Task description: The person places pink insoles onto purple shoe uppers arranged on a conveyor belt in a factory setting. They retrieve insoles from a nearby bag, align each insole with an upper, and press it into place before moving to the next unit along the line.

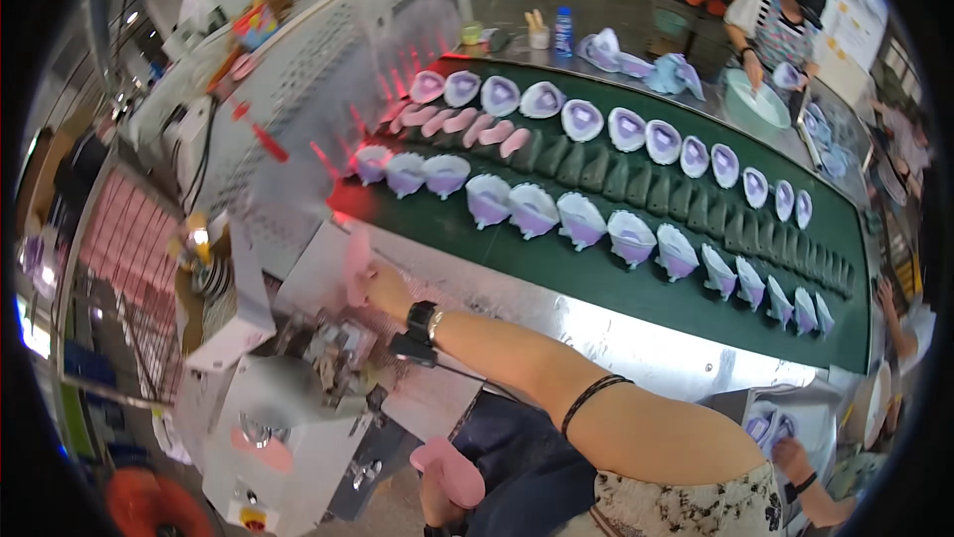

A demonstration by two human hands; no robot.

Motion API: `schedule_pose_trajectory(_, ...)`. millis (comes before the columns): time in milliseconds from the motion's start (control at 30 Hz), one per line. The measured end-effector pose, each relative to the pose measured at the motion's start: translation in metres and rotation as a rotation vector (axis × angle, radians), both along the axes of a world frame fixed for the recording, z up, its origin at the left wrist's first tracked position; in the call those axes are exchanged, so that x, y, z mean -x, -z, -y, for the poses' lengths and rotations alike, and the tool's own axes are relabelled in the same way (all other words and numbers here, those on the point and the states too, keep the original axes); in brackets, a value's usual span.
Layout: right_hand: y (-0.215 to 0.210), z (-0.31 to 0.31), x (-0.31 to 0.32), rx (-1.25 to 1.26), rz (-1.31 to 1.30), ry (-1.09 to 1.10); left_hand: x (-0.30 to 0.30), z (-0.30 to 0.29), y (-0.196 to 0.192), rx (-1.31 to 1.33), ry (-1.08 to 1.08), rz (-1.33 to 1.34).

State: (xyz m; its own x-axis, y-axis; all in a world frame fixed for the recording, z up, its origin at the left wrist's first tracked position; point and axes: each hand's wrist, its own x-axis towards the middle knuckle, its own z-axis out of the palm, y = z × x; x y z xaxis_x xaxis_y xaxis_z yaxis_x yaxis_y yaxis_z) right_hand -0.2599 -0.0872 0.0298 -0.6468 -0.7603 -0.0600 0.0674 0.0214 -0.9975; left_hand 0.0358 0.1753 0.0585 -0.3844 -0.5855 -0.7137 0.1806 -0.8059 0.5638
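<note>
My right arm reaches across to the left, a black watch on its wrist. My right hand is closed on a pink sole-shaped piece, held upright by the metal edge of the belt table. Low in the view, my left hand grips another pink sole-shaped piece above my dark-clothed lap. A third pink piece lies on the white machine left of my hands. On the green conveyor belt, several pink pieces lie between two rows of purple-and-white shoe uppers.
Dark shoe lasts line the belt's middle. A perforated machine housing with red lights stands at the belt's left end. Across the belt, a person works over a pale green basin. Another person's hand touches uppers at right.
</note>
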Motion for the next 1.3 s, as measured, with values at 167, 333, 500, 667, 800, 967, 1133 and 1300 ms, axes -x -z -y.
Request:
schedule_pose_trajectory(167,-0.008,-0.054,0.159,-0.005,0.414,0.119,0.007,0.004,-0.012,-0.005,0.063,0.129)
schedule_pose_trajectory(333,0.083,-0.123,0.378,-0.302,-0.346,0.667,0.032,0.024,-0.013,-0.011,0.208,0.149)
schedule_pose_trajectory(500,0.058,-0.088,0.349,-0.072,-0.523,0.487,0.045,0.028,-0.016,-0.006,0.238,0.171)
schedule_pose_trajectory(667,-0.076,-0.150,0.069,0.053,-0.436,-0.411,0.034,0.018,-0.025,0.097,0.104,0.029)
schedule_pose_trajectory(800,-0.090,-0.267,-0.069,0.043,-0.524,-0.711,0.058,0.013,-0.039,0.429,-0.085,0.083)
schedule_pose_trajectory(967,-0.058,-0.257,-0.081,-0.042,-0.176,-0.706,0.044,0.000,-0.081,0.331,-0.227,0.024)
schedule_pose_trajectory(1133,-0.059,-0.167,-0.075,-0.083,0.024,-0.603,-0.006,-0.023,-0.072,0.218,-0.198,-0.044)
schedule_pose_trajectory(1300,-0.041,-0.105,-0.068,-0.056,-0.469,-0.359,-0.010,-0.038,-0.057,0.258,0.013,-0.081)
